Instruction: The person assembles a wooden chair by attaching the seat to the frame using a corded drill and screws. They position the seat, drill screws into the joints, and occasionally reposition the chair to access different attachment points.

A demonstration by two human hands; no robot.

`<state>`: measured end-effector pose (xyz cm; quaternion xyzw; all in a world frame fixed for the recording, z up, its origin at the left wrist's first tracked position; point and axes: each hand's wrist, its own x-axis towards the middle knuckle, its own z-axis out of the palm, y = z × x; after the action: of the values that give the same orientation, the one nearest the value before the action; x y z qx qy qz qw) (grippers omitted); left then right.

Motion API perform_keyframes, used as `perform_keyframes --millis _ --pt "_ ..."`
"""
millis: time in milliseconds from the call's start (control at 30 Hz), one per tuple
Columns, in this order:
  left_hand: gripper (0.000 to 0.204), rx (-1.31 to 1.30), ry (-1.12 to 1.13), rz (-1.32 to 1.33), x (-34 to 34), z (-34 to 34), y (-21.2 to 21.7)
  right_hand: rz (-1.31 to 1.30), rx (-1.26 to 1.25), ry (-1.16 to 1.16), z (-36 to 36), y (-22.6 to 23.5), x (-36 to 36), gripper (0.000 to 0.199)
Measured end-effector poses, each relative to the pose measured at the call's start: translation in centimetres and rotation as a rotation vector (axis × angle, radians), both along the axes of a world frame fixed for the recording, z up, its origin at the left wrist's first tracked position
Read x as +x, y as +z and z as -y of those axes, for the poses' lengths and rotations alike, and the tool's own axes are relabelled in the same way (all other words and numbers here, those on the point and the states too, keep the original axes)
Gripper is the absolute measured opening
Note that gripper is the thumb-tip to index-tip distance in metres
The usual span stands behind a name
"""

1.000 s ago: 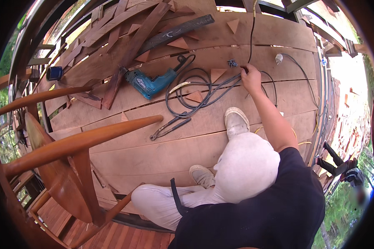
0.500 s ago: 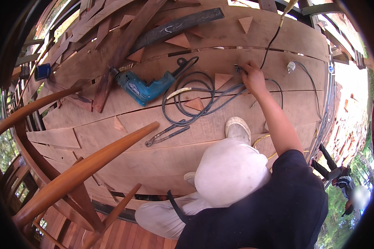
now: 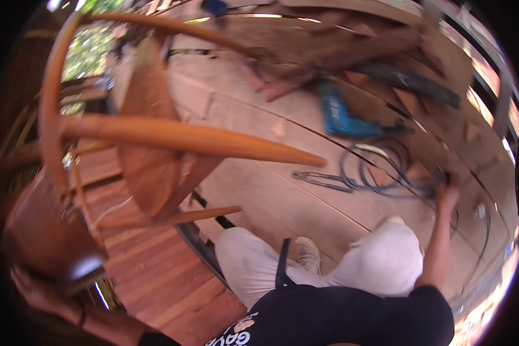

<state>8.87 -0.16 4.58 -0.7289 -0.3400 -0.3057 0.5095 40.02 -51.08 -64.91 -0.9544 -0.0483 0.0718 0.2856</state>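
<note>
Leftmost, the left hand is near a shiny panel, its grip too dim to tell; then a wooden frame; on planks, pincers, drill, looped cable; right hand blurred, fingers bunched at the cable, hold uncertain

Glossy wooden chair, blurred drill apparently plastic.

- A pointed wooden leg juts in from the left, barring a straight sweep across the middle.
- Beneath it, open planks leave passage towards the pliers.
- Coiled cable obstructs the way right of the pliers.
- Beyond, the drill and stacked timber crowd the far side.
- The raised knee limits near access.
</note>
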Motion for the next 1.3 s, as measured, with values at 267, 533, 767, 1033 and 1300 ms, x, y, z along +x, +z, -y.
perform_keyframes --millis 267,533,767,1033,1300 --pt "0.030 -0.234 -0.367 0.059 2.2 1.8 -2.5 -0.250 1.179 0.389 -23.1 22.4 5.5 0.016" --pt "0.034 -0.250 -0.280 0.016 2.6 1.8 -2.6 -0.347 2.018 0.971 -44.0 43.3 -3.8 0.015" --pt "0.031 -0.238 -0.356 0.030 3.0 1.5 -2.8 -1.184 2.054 0.456 -45.8 41.3 -15.3 0.012" --pt "0.030 -0.221 -0.343 0.025 3.0 1.9 -3.2 -1.141 2.301 0.442 -47.9 42.6 -16.0 0.012" --pt "0.030 -0.206 -0.386 -0.004 3.0 1.8 -3.1 -1.186 2.340 0.358 -47.8 43.0 -16.1 0.013"
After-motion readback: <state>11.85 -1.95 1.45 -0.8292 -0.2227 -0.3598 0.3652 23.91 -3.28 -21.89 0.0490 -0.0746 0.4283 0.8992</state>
